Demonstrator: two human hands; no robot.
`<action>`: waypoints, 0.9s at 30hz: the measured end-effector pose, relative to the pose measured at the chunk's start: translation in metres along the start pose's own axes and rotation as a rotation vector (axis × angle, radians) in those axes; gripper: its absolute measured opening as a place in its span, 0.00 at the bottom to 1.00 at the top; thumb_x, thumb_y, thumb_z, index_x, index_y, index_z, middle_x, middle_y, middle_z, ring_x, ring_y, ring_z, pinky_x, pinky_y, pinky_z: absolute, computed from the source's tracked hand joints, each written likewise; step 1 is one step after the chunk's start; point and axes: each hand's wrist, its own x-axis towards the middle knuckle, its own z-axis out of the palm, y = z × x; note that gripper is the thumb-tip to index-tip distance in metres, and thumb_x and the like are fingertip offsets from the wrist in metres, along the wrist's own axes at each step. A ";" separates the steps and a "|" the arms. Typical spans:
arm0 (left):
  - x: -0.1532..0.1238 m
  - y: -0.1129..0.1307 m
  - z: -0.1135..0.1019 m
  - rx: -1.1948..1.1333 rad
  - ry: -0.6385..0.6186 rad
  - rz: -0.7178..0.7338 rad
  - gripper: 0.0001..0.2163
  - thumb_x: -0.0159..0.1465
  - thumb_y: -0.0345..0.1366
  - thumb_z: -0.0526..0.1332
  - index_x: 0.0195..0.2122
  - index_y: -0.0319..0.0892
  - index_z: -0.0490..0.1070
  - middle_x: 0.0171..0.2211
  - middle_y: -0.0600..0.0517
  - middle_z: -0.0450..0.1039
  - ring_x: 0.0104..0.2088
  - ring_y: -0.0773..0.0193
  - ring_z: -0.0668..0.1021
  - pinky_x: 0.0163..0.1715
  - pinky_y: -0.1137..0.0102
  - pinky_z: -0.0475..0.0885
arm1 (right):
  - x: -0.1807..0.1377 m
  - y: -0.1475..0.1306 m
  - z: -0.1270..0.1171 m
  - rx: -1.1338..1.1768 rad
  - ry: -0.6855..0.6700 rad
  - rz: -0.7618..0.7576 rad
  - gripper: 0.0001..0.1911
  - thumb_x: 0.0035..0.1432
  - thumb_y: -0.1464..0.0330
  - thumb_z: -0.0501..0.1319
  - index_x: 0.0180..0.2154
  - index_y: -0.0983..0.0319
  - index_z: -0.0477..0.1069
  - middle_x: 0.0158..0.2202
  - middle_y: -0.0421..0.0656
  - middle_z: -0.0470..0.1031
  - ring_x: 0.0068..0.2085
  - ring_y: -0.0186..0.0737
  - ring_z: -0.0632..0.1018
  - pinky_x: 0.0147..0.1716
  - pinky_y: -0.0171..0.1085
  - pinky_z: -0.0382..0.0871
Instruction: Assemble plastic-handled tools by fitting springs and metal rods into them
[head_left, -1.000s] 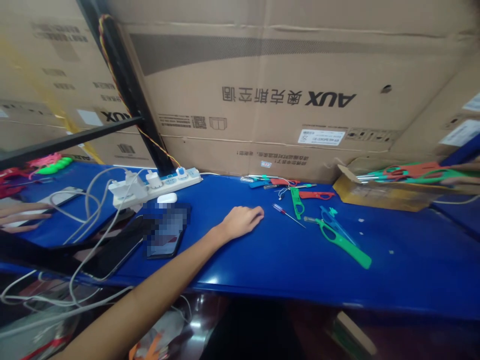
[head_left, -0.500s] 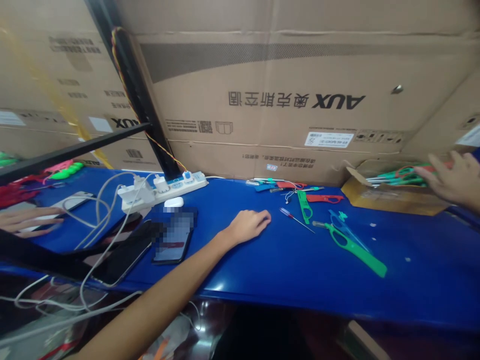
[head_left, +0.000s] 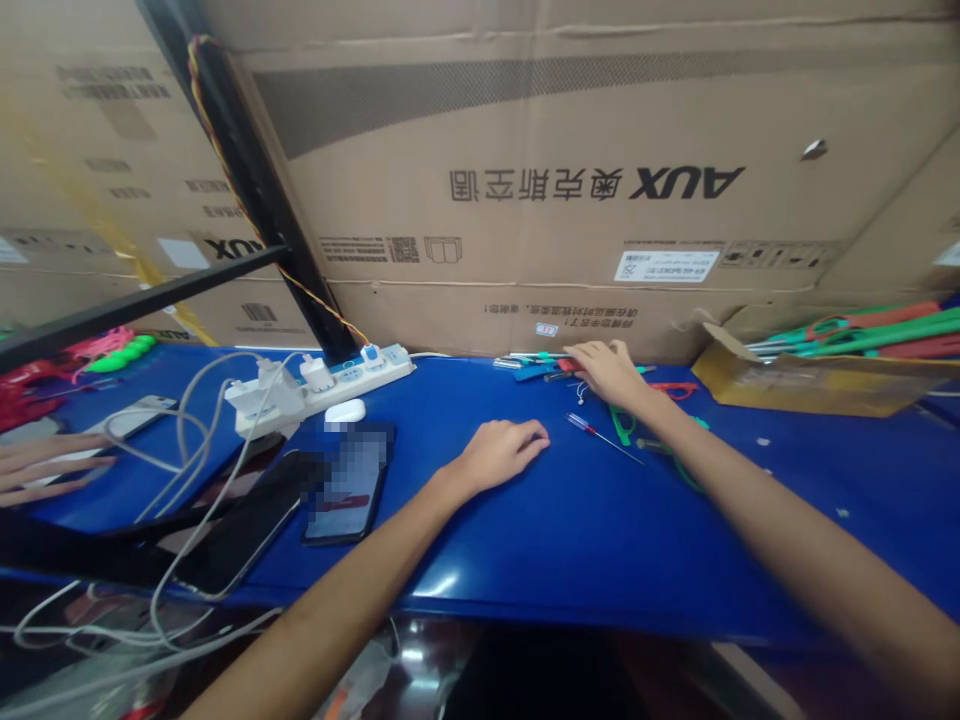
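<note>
The left hand (head_left: 502, 455) lies loosely curled, palm hidden; the right hand (head_left: 609, 372) bends over a pile of coloured-handled tools (head_left: 534, 370). I cannot tell whether either grips anything. Right of both, an open cardboard box (head_left: 832, 386) holds green and orange-handled tools (head_left: 870, 330).

Table (head_left: 570, 550): smooth, glossy, with a bright reflection
Large carton (head_left: 540, 110): matt cardboard, creased
Small box (head_left: 817, 385): cardboard, front with a tape-like sheen
Lighters (head_left: 534, 371): smooth plastic bodies, shiny metal tubes
Screwdriver (head_left: 591, 430): plastic handle, thin metal shaft
Power strip (head_left: 352, 380): smooth plastic
Phone (head_left: 349, 492): glassy screen
</note>
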 end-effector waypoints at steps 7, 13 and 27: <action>-0.001 -0.001 -0.001 0.000 0.009 0.008 0.16 0.77 0.45 0.51 0.46 0.48 0.78 0.45 0.54 0.83 0.44 0.57 0.83 0.42 0.69 0.73 | 0.000 0.015 -0.033 0.032 0.158 0.053 0.16 0.70 0.67 0.51 0.47 0.62 0.76 0.53 0.55 0.74 0.54 0.54 0.70 0.53 0.53 0.57; 0.000 0.003 -0.001 -0.032 0.102 -0.016 0.15 0.77 0.45 0.51 0.47 0.48 0.76 0.46 0.54 0.82 0.46 0.56 0.83 0.43 0.67 0.74 | -0.034 0.007 -0.059 0.569 0.841 0.353 0.11 0.67 0.59 0.57 0.45 0.58 0.70 0.38 0.46 0.76 0.37 0.46 0.77 0.39 0.48 0.72; -0.002 0.002 -0.001 -0.078 0.255 0.096 0.35 0.69 0.57 0.59 0.70 0.45 0.51 0.60 0.43 0.70 0.55 0.51 0.75 0.53 0.54 0.70 | -0.072 -0.087 -0.029 1.033 0.289 0.461 0.15 0.63 0.57 0.60 0.44 0.57 0.78 0.36 0.44 0.83 0.35 0.47 0.83 0.38 0.45 0.78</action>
